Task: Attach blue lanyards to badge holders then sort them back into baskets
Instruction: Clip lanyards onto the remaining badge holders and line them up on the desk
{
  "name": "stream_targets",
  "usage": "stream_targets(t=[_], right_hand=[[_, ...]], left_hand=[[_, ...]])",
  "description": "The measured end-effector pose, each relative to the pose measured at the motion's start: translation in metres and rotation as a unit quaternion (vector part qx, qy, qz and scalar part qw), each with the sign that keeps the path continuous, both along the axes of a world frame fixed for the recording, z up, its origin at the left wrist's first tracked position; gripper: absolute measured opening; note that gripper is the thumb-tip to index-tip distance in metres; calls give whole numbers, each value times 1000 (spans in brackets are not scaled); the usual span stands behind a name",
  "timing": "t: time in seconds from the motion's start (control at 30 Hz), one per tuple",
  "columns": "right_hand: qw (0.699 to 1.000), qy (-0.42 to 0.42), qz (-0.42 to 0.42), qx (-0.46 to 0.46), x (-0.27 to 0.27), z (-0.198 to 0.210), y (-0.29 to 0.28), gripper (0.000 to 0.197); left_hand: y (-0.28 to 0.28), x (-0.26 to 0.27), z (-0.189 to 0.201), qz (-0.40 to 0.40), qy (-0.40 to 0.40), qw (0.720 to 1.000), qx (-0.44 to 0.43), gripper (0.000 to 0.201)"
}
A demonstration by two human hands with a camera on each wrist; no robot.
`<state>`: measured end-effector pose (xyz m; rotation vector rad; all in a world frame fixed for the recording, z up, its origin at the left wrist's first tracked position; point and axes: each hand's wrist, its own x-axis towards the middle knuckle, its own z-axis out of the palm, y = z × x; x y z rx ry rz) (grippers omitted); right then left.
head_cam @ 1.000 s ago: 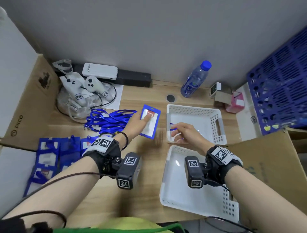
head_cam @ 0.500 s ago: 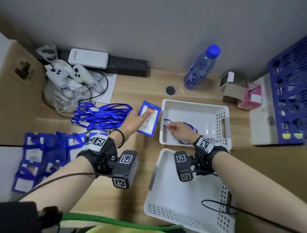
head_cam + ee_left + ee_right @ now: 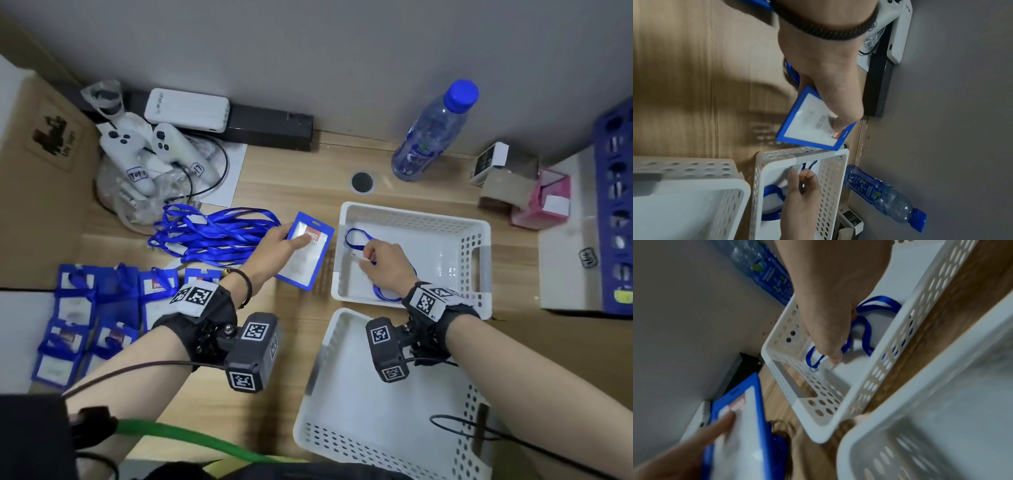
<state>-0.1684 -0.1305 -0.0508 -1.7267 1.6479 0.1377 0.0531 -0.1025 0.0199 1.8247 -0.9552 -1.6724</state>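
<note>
My left hand [image 3: 294,240] holds a blue badge holder [image 3: 305,253] just left of the far white basket [image 3: 411,214], thumb on its clear front. In the left wrist view the badge holder [image 3: 809,123] hangs tilted above the table. My right hand [image 3: 368,253] is inside that basket and pinches a blue lanyard [image 3: 356,236] near its clip end. The rest of the strap lies looped on the basket floor under my wrist. The right wrist view shows the lanyard [image 3: 865,324] curling below my right hand [image 3: 830,353], inside the basket [image 3: 900,337].
A second white basket [image 3: 376,428] sits near me, under my right forearm. A pile of blue lanyards [image 3: 212,233] lies to the left, with several badge holders [image 3: 102,308] at the table's left edge. At the back stand a water bottle [image 3: 431,130], controllers [image 3: 150,150] and small boxes [image 3: 520,185].
My right hand has moved from the far basket's near-left edge further inside, and more of the lanyard lies on the basket floor. My left hand still holds the badge holder beside the basket.
</note>
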Motion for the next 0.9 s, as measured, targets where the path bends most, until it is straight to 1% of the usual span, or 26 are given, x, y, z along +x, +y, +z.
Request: stream_targets(t=[0.07,0.17,0.23,0.33,0.43,0.57,0.67,0.77,0.8,0.83,0.9], right_hand=[[999,-27,-28,5,-1,10,1,9],[987,-127,-96,35,3,34,2,10],[976,-181,-108,53,10,51,4,14],[970,-215,-100,49,20,71,10,21],[972,-213,-87,38,31,85,20,22],[978,-199,-57,24,50,110,37,10],[976,-211,-47,25,71,130,49,13],[974,-213,-44,57,92,141,59,22],[976,-208,-33,57,99,143,62,24],[977,-208,-23,52,106,145,66,24],[976,-217,-8,28,120,149,73,15]], left_hand=[[0,-1,2,-22,18,999,16,12],[2,-4,6,-64,22,997,27,19],[3,-5,10,-79,15,996,25,19],[7,-4,17,-90,10,996,11,23],[14,7,23,-110,10,994,-8,21],[26,32,32,-160,-17,986,-38,8],[38,55,32,-171,-46,983,-57,20],[51,76,32,-171,-52,981,-82,18],[54,81,35,-168,-44,981,-89,20],[58,85,38,-165,-35,981,-96,24],[67,92,47,-158,-10,981,-111,27]])
